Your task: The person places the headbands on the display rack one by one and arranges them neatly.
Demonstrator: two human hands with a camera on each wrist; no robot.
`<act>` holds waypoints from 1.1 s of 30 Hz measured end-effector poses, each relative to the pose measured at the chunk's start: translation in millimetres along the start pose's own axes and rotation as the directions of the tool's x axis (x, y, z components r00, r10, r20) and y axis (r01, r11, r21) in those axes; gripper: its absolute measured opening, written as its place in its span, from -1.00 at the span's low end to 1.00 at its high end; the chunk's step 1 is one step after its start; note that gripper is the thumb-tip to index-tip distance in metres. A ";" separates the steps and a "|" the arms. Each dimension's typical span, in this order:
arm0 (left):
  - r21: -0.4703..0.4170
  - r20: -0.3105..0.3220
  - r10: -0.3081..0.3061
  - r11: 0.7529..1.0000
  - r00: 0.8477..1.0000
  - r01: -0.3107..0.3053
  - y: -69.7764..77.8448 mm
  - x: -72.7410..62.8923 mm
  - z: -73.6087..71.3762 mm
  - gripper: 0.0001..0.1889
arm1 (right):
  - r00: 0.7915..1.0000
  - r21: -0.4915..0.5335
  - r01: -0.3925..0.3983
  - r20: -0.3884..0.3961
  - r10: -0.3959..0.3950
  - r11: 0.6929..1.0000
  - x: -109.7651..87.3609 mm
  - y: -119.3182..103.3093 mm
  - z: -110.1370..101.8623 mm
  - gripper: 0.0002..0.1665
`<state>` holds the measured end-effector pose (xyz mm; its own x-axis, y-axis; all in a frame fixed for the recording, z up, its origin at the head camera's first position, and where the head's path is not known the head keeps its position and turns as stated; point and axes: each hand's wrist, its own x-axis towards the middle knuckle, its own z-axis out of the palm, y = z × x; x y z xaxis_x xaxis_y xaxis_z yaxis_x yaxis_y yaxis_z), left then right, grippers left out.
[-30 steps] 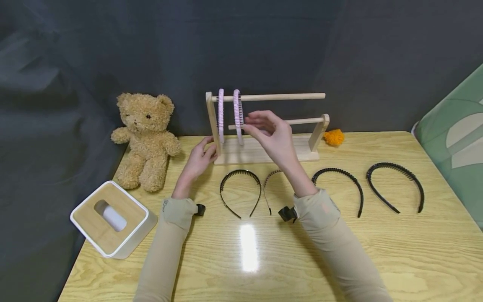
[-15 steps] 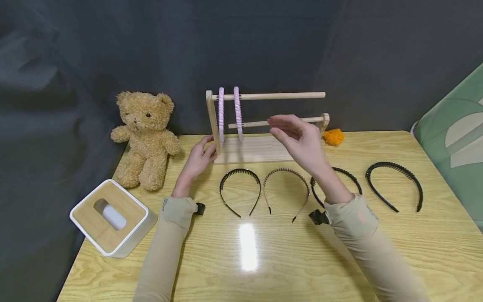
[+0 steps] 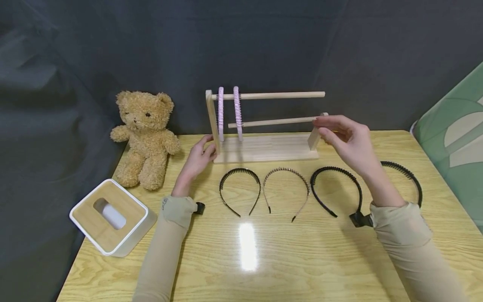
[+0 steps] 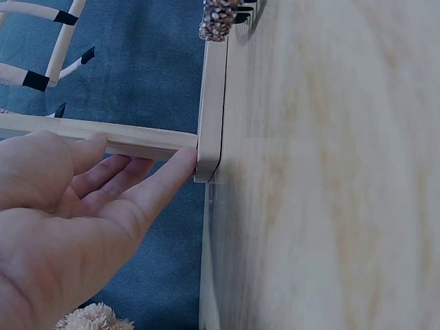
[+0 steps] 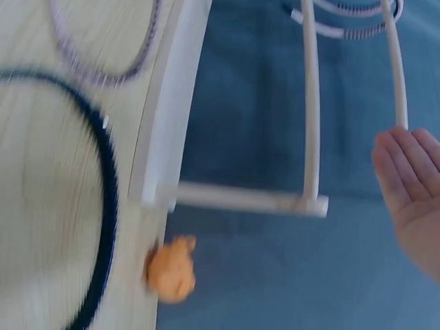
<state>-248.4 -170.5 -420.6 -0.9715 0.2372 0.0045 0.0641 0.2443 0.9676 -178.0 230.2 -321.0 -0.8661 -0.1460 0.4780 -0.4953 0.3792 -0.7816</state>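
Two lilac headbands (image 3: 237, 113) hang on the upper bar of a wooden headband rack (image 3: 264, 149). My left hand (image 3: 198, 158) grips the rack's left post low down, near the base; in the left wrist view the thumb and fingers of this hand (image 4: 89, 206) lie on either side of the wood. My right hand (image 3: 345, 140) is in the air by the rack's right end, fingers relaxed, holding nothing. Below the rack lie a thin black headband (image 3: 240, 170), a rose-brown headband (image 3: 286, 169), a black braided headband (image 3: 336, 168) and another black headband (image 3: 418, 184), partly hidden by my right arm.
A teddy bear (image 3: 145, 138) sits left of the rack. In front of it stands a white tissue box (image 3: 137, 235) with a wooden lid. An orange fluffy ball (image 5: 172, 270) lies past the rack's right end. Dark cloth (image 3: 264, 42) hangs behind the table.
My right hand has moved away from the second lilac headband, rightward past the rack's right end. The left hand has stayed on the post.
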 end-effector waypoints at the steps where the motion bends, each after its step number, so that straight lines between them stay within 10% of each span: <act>1: 0.001 0.001 0.001 1.000 1.000 -0.001 0.1 0.2 -0.2 -0.49 | 1.000 -0.012 -0.004 0.014 0.004 1.000 -1.5 2.6 -5.8 -0.69; 33: -0.010 -0.001 0.030 0.999 1.000 -0.030 -3.5 1.0 -0.1 -0.52 | 0.966 -0.344 -0.229 0.038 0.257 0.911 -75.3 104.4 -138.6 -0.62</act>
<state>-249.6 -171.2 -423.9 -0.9692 0.2437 0.0342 0.0913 0.2273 0.9695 -155.1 407.4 -383.0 -0.9662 -0.0782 0.2455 -0.2297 0.6933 -0.6831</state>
